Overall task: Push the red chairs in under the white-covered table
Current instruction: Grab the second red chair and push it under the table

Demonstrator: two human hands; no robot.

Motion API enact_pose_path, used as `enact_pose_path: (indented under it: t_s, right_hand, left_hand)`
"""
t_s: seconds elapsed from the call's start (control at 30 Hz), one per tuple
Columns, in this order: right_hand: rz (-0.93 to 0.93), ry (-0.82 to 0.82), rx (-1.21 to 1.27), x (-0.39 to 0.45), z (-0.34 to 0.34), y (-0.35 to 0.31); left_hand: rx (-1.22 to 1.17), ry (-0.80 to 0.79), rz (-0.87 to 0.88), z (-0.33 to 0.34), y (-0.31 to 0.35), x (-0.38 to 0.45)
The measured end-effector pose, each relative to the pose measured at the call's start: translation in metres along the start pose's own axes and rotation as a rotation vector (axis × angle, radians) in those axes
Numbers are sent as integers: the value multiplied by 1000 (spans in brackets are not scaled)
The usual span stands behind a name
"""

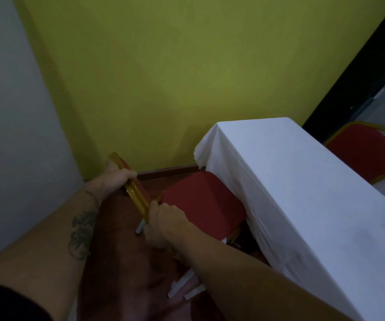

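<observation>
Both hands — left hand (119, 176), right hand (163, 218) — clasp glossy gold chair frame (138, 200); red padded seat (200, 202) touches draped white tablecloth (302, 193).

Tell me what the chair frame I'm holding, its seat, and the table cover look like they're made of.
Chair frame: likely metal tubing with a glossy gold finish; it catches highlights. Seat: padded, matte red covering, probably fabric or vinyl; too dim to tell. Table cover: white woven cloth, judging by its soft folds at the corner.

Chair (203, 202) left of table (302, 193)
</observation>
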State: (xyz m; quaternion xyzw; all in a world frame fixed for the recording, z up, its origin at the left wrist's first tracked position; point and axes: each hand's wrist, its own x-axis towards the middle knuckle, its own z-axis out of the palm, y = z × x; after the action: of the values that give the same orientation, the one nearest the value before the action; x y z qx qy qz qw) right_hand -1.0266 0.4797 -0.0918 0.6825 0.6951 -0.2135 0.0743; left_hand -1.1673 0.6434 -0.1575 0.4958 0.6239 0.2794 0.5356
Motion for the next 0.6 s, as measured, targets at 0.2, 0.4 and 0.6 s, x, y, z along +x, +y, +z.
enact_pose_path:
  t_s: [0.2,0.4,0.6]
  right_hand:
    - [50,-11,67,11,-5,8]
    - [143,-4,124,26,-10,15]
    - [222,8,182,34,-13,37]
  left_hand:
    - [84,-119,34,12,-2,56]
    - [153,-213,51,40,49,29]
    - [119,-289,92,68,61,47]
